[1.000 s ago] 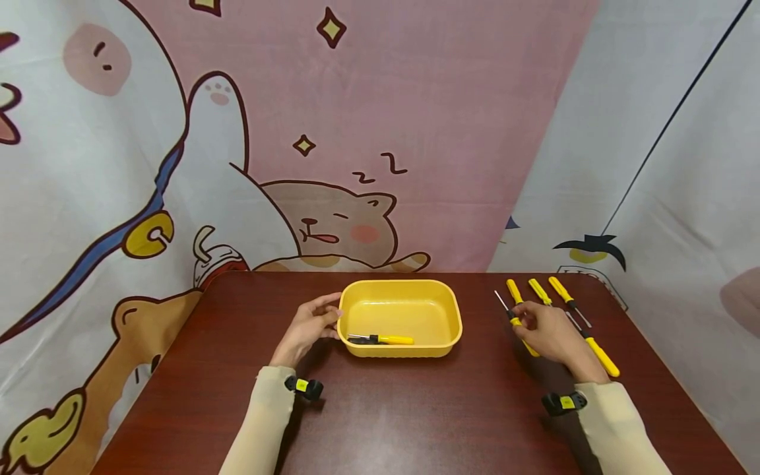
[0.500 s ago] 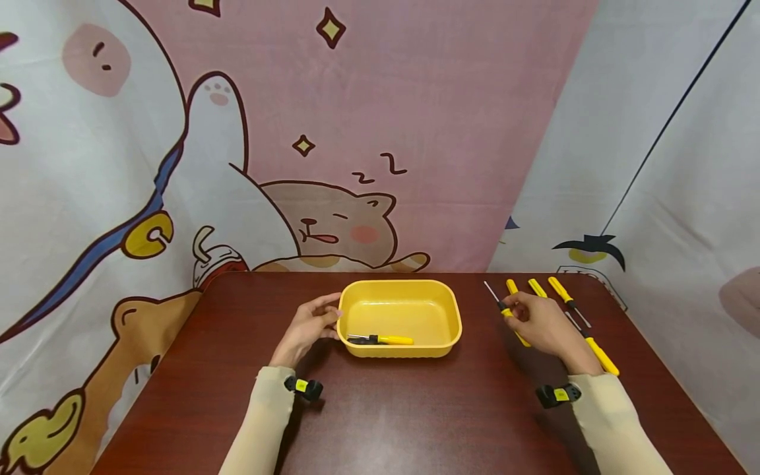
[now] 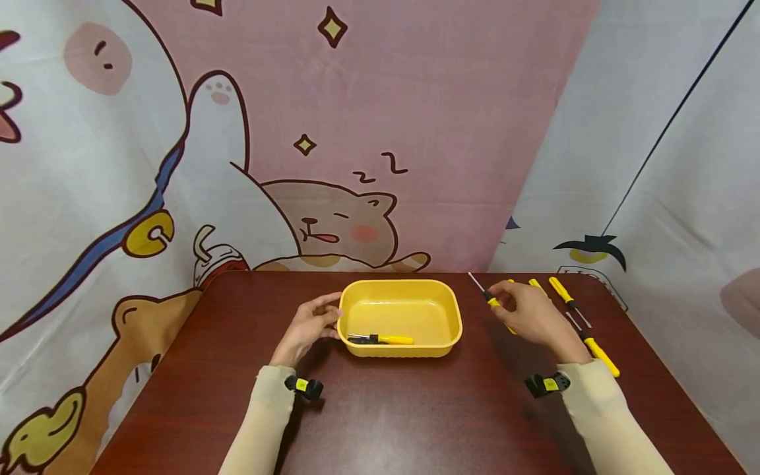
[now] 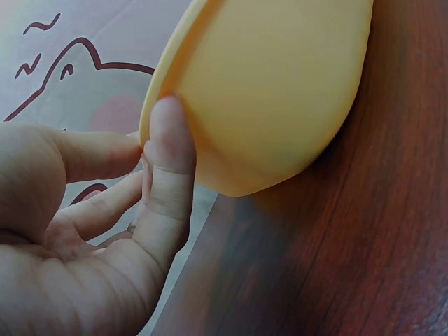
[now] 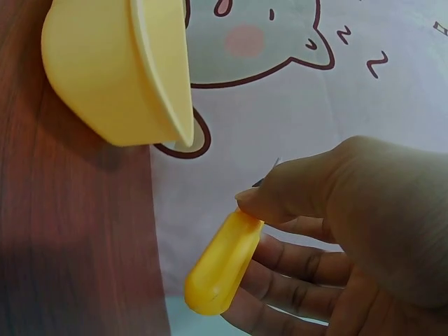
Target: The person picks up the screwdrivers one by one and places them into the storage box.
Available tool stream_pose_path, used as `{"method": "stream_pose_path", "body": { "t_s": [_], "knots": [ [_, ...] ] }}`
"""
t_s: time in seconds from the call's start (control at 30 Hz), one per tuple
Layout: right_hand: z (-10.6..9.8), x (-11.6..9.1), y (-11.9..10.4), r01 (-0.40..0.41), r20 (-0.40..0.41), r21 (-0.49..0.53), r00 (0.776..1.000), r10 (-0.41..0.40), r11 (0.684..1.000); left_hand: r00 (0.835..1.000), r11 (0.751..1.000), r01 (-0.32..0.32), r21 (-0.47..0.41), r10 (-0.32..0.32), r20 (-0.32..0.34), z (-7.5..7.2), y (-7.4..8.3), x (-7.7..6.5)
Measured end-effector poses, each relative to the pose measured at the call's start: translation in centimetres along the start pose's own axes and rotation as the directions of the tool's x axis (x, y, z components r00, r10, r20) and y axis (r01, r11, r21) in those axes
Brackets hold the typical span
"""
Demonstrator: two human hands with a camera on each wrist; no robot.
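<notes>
A yellow plastic basin (image 3: 400, 351) stands on the table, with a yellow-handled screwdriver (image 3: 394, 340) lying along its near side. My left hand (image 3: 305, 330) pinches the basin's left rim; in the left wrist view the fingertips meet the rim and outer wall (image 4: 280, 84). Between the thumb and fingers of my right hand (image 3: 531, 315) is another screwdriver (image 3: 493, 301), held above the table right of the basin, its thin shaft slanting up and left. The right wrist view shows its yellow handle (image 5: 224, 266) below the thumb.
Several more screwdrivers lie on the dark wooden table (image 3: 380, 415) at the right: one (image 3: 561, 288) at the far edge, one (image 3: 602, 356) under the forearm side, others partly hidden behind the right hand. A patterned cloth (image 3: 451, 132) hangs behind the table.
My right hand has risen from the table and moved left towards the basin, carrying the screwdriver. The left hand and the basin have stayed put.
</notes>
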State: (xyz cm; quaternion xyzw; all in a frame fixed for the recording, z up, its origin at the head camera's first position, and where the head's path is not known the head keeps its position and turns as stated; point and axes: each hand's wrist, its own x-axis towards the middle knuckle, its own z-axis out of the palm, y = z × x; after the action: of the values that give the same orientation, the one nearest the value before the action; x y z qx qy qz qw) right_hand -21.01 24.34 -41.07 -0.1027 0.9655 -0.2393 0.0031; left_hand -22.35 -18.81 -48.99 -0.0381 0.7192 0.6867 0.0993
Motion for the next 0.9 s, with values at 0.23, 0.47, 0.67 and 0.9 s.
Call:
{"method": "stream_pose_path", "body": {
  "t_s": [0.23,0.47,0.67,0.9],
  "knots": [
    [0.1,0.5,-1.3,0.052,-0.006,-0.023,0.999,-0.052,0.998,1.000,1.000,0.010,0.010,-0.010,-0.005,-0.1,0.1,-0.1],
    [0.4,1.2,-2.5,0.088,-0.011,-0.042,0.996,-0.089,0.995,1.000,1.000,0.018,0.001,-0.018,-0.001,-0.1,0.2,-0.1],
    [0.7,1.7,-3.8,0.120,0.009,-0.036,0.993,-0.120,0.992,1.000,1.000,0.002,-0.012,-0.002,0.011,-0.1,0.0,0.1],
    [1.4,2.4,-5.2,0.175,0.033,-0.031,0.984,-0.174,0.984,1.000,1.000,-0.002,-0.012,0.002,0.021,-0.1,0.1,0.0]
  ]
}}
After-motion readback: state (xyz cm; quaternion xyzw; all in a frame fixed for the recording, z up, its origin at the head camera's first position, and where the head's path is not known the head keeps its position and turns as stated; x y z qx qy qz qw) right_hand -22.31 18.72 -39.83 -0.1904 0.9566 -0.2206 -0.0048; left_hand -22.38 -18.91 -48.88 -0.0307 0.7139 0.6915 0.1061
